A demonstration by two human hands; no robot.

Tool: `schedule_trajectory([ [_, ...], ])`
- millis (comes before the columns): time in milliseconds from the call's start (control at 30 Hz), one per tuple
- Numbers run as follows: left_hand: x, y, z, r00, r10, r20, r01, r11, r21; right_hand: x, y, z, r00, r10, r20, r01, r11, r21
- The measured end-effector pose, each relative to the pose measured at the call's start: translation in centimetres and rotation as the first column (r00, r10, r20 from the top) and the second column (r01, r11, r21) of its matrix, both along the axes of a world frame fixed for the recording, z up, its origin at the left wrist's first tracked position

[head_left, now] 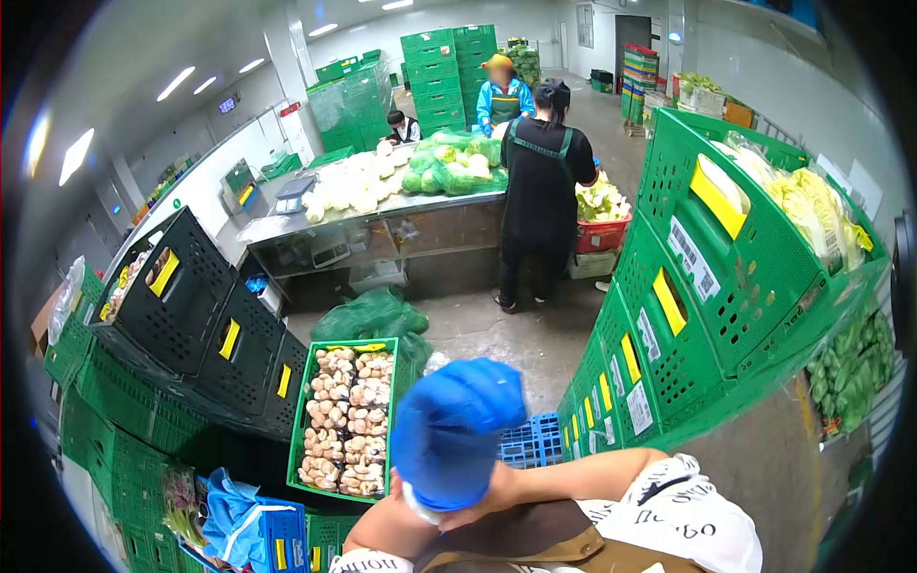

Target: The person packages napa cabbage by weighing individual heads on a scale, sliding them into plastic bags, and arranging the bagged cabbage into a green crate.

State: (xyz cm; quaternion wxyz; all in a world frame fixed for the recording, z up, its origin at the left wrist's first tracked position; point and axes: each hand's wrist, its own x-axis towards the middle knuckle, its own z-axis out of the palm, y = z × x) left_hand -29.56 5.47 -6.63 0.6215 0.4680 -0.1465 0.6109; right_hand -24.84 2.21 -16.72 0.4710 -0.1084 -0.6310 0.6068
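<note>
Right in front of me, a blue glove (pixel 454 430) with a pale rim at its lower end rises above my wrists, its top bent over to the right. My left arm leads up to the glove, and my left hand (pixel 395 508) is mostly hidden by it. From the right, my bare right hand (pixel 482 497) reaches across to the lower end of the glove, its fingers closed there and partly covered. Just left of the glove, a green crate (pixel 299 420) holds packs of mushrooms (pixel 346 415) in rows.
Dark crates (pixel 205 325) are stacked on the left, tall green crates (pixel 659 315) with cabbages on the right. A blue pallet (pixel 535 441) and green netting (pixel 368 320) lie on the floor. Several people work around a metal table (pixel 435 215) of vegetables.
</note>
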Motion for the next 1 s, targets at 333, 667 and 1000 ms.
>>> schedule_trajectory([
  [333, -11.5, -1.8, -6.3, -0.297, 0.927, -0.23, -0.533, 0.039, 0.845, -9.5, -3.0, -9.1, 0.8, 0.569, 0.19, -0.525, 0.817, -0.237],
  [667, -16.9, -34.2, -37.6, -0.583, -0.686, -0.436, -0.8, 0.579, 0.158, -9.1, -4.5, -21.3, 0.061, 0.915, 0.399, -0.886, 0.233, -0.4],
  [1000, -9.5, -36.8, -49.1, 0.344, -0.494, -0.798, -0.934, -0.093, -0.346, -10.7, -3.2, -31.9, 0.221, 0.164, 0.961, -0.973, -0.035, 0.229],
])
